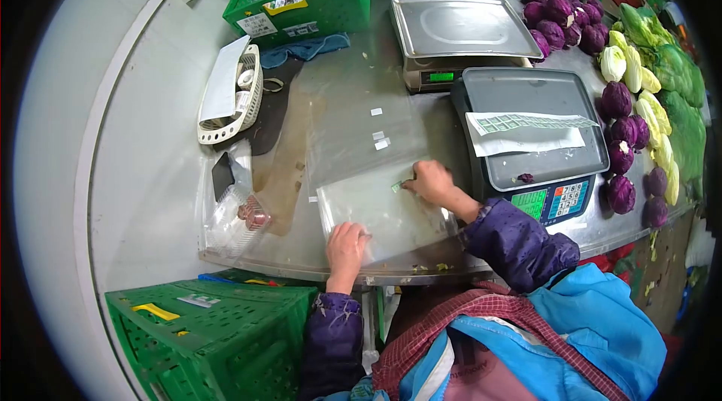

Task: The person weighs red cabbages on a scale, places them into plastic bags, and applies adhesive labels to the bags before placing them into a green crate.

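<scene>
A stack of clear plastic bags point(387, 213) lies flat on the metal table in front of me. My left hand point(347, 250) rests on its lower left part, fingers lying on the plastic and slightly bent. Over the upper right part, my right hand point(434, 184) pinches a small green label point(397, 186) between thumb and fingertips, at the surface of the bags. To the right, a sheet of green labels point(526, 124) on white backing lies across the pan of the digital scale point(530, 89).
A second scale point(466, 28) stands behind. Purple cabbages point(621, 156) and pale leafy heads point(656, 119) line the right side. At left are a white basket point(252, 104) and a clear plastic box point(235, 220). Green crates stand at the back point(323, 6) and lower left point(218, 333).
</scene>
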The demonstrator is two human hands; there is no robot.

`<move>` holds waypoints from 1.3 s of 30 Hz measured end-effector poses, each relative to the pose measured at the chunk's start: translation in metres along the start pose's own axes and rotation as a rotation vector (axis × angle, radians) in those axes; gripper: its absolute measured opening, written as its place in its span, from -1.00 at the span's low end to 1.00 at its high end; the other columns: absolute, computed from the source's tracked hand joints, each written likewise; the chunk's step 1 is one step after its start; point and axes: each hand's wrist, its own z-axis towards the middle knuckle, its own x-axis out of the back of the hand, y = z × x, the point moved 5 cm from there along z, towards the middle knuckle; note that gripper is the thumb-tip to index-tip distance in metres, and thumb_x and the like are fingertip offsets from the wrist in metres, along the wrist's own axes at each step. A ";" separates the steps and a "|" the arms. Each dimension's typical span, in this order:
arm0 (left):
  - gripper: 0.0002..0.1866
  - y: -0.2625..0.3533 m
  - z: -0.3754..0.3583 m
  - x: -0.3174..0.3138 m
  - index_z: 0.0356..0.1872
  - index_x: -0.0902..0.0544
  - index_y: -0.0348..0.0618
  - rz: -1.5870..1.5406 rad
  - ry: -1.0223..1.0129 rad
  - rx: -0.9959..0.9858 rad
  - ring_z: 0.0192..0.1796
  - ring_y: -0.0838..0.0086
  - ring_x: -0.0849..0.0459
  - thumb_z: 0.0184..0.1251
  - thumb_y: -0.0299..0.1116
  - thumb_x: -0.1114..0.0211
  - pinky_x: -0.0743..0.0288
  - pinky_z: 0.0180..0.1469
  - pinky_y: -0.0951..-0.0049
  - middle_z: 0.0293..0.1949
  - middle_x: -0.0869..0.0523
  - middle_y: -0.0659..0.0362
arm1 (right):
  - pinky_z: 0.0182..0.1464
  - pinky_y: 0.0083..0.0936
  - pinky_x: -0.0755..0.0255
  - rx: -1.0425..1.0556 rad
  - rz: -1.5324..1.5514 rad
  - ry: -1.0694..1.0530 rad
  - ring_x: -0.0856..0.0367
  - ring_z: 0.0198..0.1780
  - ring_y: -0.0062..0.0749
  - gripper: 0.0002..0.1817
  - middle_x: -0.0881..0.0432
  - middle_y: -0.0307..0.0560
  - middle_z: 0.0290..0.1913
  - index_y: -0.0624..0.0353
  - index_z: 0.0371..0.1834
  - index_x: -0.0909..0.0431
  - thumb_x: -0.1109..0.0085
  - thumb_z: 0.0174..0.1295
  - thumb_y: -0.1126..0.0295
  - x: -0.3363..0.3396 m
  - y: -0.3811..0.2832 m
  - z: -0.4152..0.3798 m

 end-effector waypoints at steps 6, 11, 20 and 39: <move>-0.79 0.009 0.006 0.004 -0.45 -0.52 -0.14 0.046 0.044 -0.043 -0.24 0.21 -0.47 -0.13 -0.38 -0.37 -0.36 -0.21 0.26 -0.42 -0.50 0.16 | -0.49 -0.42 -0.37 -0.018 0.703 0.011 -0.51 -0.53 -0.41 -0.62 -0.57 -0.03 -0.52 0.34 -0.42 -0.54 -0.22 0.10 0.14 0.051 0.007 -0.034; -0.84 -0.015 0.027 -0.005 -0.46 -0.60 -0.16 -0.074 -0.236 0.132 -0.32 0.16 -0.54 0.04 -0.29 -0.30 -0.41 -0.24 0.28 -0.47 -0.58 0.09 | -0.63 -0.71 -0.23 -0.019 1.169 -0.002 -0.31 -0.61 -0.70 -0.79 -0.51 -0.24 -0.50 0.29 -0.23 -0.48 -0.19 0.14 0.41 0.043 0.022 -0.064; -0.83 -0.060 0.115 0.069 -0.30 -0.52 -0.26 -0.701 0.756 0.476 -0.48 0.62 -0.41 0.33 -0.35 -0.07 -0.28 -0.44 0.55 -0.51 -0.48 0.33 | -0.64 -0.76 -0.22 -0.043 1.215 0.070 -0.35 -0.60 -0.75 -0.80 -0.55 -0.26 -0.46 0.25 -0.25 -0.49 -0.25 0.08 0.46 0.025 0.017 -0.059; -0.91 -0.035 0.027 -0.009 -0.43 -0.64 -0.18 -0.354 -0.330 0.319 -0.39 0.33 -0.57 0.03 -0.43 -0.29 -0.41 -0.31 0.39 -0.50 -0.62 0.15 | -0.47 -0.40 -0.37 0.261 0.524 0.192 -0.51 -0.53 -0.32 -0.73 -0.53 -0.05 -0.53 0.22 -0.30 -0.46 -0.27 0.01 0.32 0.038 0.008 -0.044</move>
